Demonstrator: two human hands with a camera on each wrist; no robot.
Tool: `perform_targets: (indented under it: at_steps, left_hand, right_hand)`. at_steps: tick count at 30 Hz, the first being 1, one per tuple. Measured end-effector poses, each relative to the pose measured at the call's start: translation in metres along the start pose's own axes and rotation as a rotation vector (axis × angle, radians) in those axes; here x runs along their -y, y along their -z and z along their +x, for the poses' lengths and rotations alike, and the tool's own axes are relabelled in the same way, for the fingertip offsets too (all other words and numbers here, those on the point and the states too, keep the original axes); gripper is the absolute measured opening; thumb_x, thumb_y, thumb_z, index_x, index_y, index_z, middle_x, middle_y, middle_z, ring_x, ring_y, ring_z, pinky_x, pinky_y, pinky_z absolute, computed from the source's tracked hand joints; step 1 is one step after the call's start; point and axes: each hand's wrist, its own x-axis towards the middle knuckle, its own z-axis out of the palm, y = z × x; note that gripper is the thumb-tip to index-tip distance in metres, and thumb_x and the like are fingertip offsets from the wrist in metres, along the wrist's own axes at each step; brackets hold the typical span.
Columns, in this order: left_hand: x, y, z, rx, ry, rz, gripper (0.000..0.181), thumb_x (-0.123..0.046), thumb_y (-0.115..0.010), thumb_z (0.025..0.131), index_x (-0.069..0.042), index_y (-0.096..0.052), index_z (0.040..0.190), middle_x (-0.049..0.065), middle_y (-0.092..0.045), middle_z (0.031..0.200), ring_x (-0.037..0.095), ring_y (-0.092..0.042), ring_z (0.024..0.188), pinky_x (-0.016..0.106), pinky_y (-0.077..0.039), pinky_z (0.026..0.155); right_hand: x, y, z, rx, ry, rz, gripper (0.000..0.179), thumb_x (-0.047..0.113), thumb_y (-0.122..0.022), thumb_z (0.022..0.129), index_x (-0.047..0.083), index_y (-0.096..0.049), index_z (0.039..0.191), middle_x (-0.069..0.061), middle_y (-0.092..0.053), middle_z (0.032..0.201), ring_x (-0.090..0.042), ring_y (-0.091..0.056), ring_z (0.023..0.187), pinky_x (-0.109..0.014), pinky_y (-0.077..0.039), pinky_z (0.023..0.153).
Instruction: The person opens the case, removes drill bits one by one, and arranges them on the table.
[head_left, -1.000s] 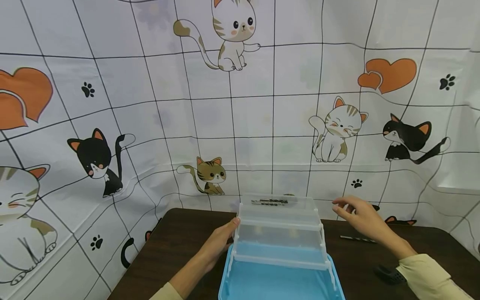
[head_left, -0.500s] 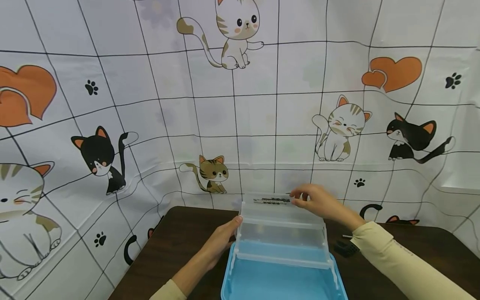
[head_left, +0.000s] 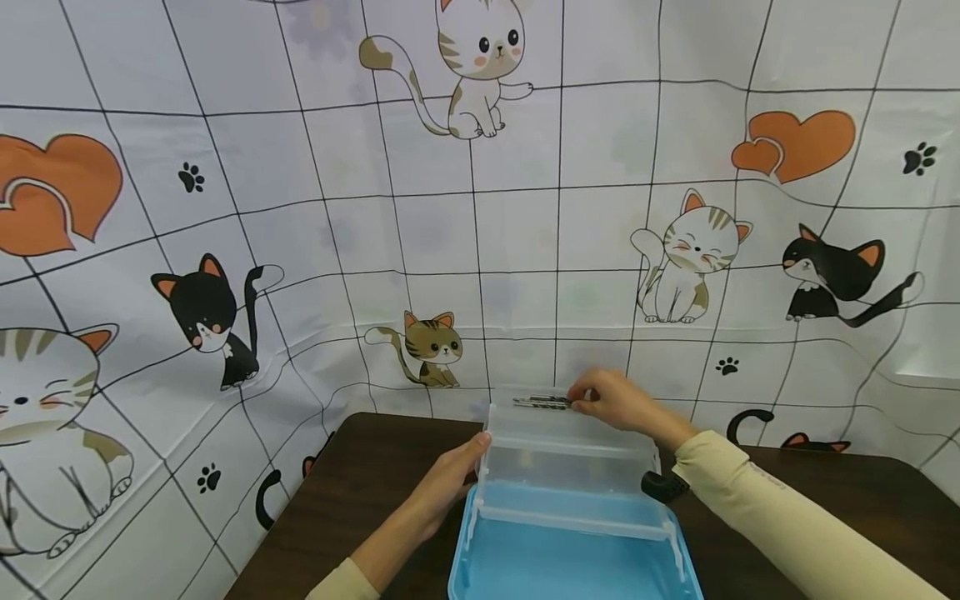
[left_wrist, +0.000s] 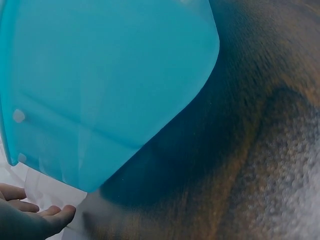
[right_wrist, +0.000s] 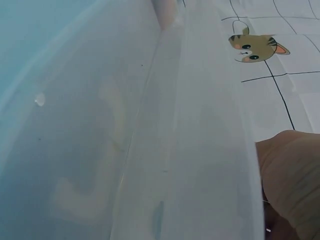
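A blue plastic box (head_left: pixel 459 557) stands on the table with its clear tiered trays (head_left: pixel 570 462) folded up and back. Several metal drill bits (head_left: pixel 536 402) lie together in the topmost tray. My right hand (head_left: pixel 618 406) pinches at the right end of these bits, its fingertips covering their ends. At the left side my left hand (head_left: pixel 450 475) holds the tray edge, thumb on the near side. The left wrist view shows the fingers (left_wrist: pixel 62 216) beside the clear tray. In the right wrist view the tray wall partly hides the right hand (right_wrist: pixel 290 175).
The dark wooden table (head_left: pixel 360 475) extends on both sides of the box. Directly behind stands a white sheet (head_left: pixel 517 233) printed with cats and grid lines. A black device (head_left: pixel 663 486) sits at my right wrist, over the tray's right edge.
My right hand has moved left from above the table to the drill bits in the top tray. The bit lying on the table is now hidden behind my right arm. The left hand stays put.
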Motion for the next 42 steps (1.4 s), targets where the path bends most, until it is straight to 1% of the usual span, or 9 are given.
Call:
perform_targets:
  at_steps: [6, 12, 17, 22, 26, 31, 38, 42]
  left_hand:
    - [-0.001, 0.001, 0.002, -0.004, -0.005, -0.004, 0.067, -0.062, -0.047, 0.102, -0.018, -0.049, 0.153, 0.01, -0.04, 0.158, 0.038, -0.032, 0.146, 0.066, -0.031, 0.109]
    - [-0.001, 0.001, 0.001, -0.009, 0.006, -0.001, 0.069, -0.064, -0.047, 0.102, -0.017, -0.048, 0.153, 0.011, -0.038, 0.159, 0.04, -0.031, 0.146, 0.066, -0.032, 0.109]
    - [0.002, -0.001, 0.001, -0.008, 0.013, -0.003, 0.069, -0.065, -0.047, 0.101, -0.018, -0.049, 0.152, 0.011, -0.04, 0.158, 0.039, -0.032, 0.146, 0.066, -0.033, 0.109]
    - [0.003, -0.001, 0.001, -0.01, 0.015, -0.007, 0.07, -0.066, -0.048, 0.1, -0.019, -0.049, 0.152, 0.01, -0.04, 0.158, 0.039, -0.031, 0.146, 0.067, -0.032, 0.109]
    - [0.003, -0.001, 0.002, -0.007, 0.009, -0.003, 0.071, -0.065, -0.047, 0.101, -0.017, -0.048, 0.153, 0.011, -0.038, 0.159, 0.04, -0.03, 0.146, 0.068, -0.031, 0.109]
    - [0.002, -0.001, 0.001, -0.01, 0.008, -0.002, 0.073, -0.065, -0.047, 0.101, -0.016, -0.046, 0.154, 0.012, -0.036, 0.16, 0.041, -0.029, 0.146, 0.068, -0.031, 0.108]
    - [0.002, -0.001, 0.001, -0.013, 0.006, 0.002, 0.073, -0.065, -0.048, 0.101, -0.016, -0.046, 0.154, 0.013, -0.03, 0.163, 0.041, -0.027, 0.147, 0.068, -0.031, 0.109]
    - [0.002, -0.001, 0.002, -0.016, 0.007, -0.001, 0.073, -0.065, -0.048, 0.1, -0.016, -0.047, 0.154, 0.013, -0.028, 0.164, 0.041, -0.026, 0.148, 0.068, -0.031, 0.109]
  right_hand:
    - [0.004, 0.004, 0.004, 0.034, 0.007, -0.001, 0.011, 0.001, -0.075, 0.092, 0.0, -0.079, 0.102, -0.008, -0.075, 0.097, -0.018, -0.068, 0.082, -0.034, -0.057, 0.068]
    - [0.007, 0.006, 0.006, 0.059, 0.023, 0.005, 0.006, 0.0, -0.076, 0.091, 0.0, -0.078, 0.095, -0.007, -0.074, 0.09, -0.016, -0.068, 0.077, -0.033, -0.057, 0.066]
    - [0.006, 0.005, 0.005, 0.067, 0.0, 0.023, 0.004, 0.001, -0.076, 0.091, -0.001, -0.078, 0.092, -0.005, -0.074, 0.086, -0.014, -0.067, 0.073, -0.031, -0.056, 0.063]
    - [0.004, 0.003, 0.003, 0.061, -0.013, 0.038, 0.004, 0.003, -0.076, 0.091, -0.001, -0.079, 0.092, -0.004, -0.075, 0.086, -0.012, -0.066, 0.072, -0.03, -0.055, 0.063]
    - [0.001, 0.003, 0.002, 0.055, -0.027, 0.065, 0.005, 0.001, -0.074, 0.092, 0.001, -0.079, 0.094, -0.005, -0.075, 0.09, -0.014, -0.066, 0.075, -0.031, -0.055, 0.064]
    - [0.001, 0.003, -0.003, 0.044, -0.054, 0.121, 0.01, 0.001, -0.069, 0.096, -0.002, -0.077, 0.1, -0.007, -0.073, 0.095, -0.016, -0.065, 0.079, -0.032, -0.054, 0.066]
    - [0.002, 0.004, -0.008, -0.001, -0.091, 0.146, 0.014, 0.004, -0.063, 0.1, -0.004, -0.074, 0.105, -0.009, -0.07, 0.094, -0.018, -0.061, 0.079, -0.033, -0.052, 0.065]
    - [-0.002, 0.006, -0.01, -0.012, -0.129, 0.167, 0.016, 0.007, -0.062, 0.102, -0.003, -0.073, 0.109, -0.008, -0.07, 0.099, -0.019, -0.064, 0.086, -0.036, -0.053, 0.07]
